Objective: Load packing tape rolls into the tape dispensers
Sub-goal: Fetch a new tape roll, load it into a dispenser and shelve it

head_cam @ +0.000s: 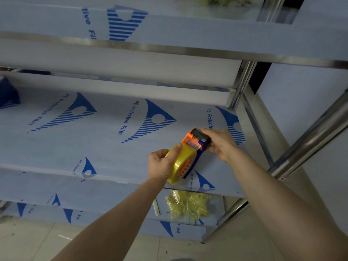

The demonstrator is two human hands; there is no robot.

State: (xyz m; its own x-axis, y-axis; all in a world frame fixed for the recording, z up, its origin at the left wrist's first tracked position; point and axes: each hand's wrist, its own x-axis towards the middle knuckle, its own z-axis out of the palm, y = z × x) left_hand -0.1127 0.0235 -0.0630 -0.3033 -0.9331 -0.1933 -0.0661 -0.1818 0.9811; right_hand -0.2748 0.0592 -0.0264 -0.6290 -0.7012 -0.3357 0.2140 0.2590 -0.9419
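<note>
A yellow tape roll (178, 164) sits in an orange and blue tape dispenser (197, 142), held just above the middle shelf (94, 144) near its front right corner. My left hand (162, 164) grips the roll, thumb across its outer face. My right hand (220, 143) grips the dispenser's head end by the black roller (200, 135). A strip of clear tape runs from the roll toward the roller.
The metal rack has shelves covered in blue-printed protective film, with steel posts (239, 85) at the right. A crumpled heap of yellowish tape scraps (188, 204) lies on the lower shelf below the hands. A dark blue object (8, 95) sits at the far left. Tiled floor lies below.
</note>
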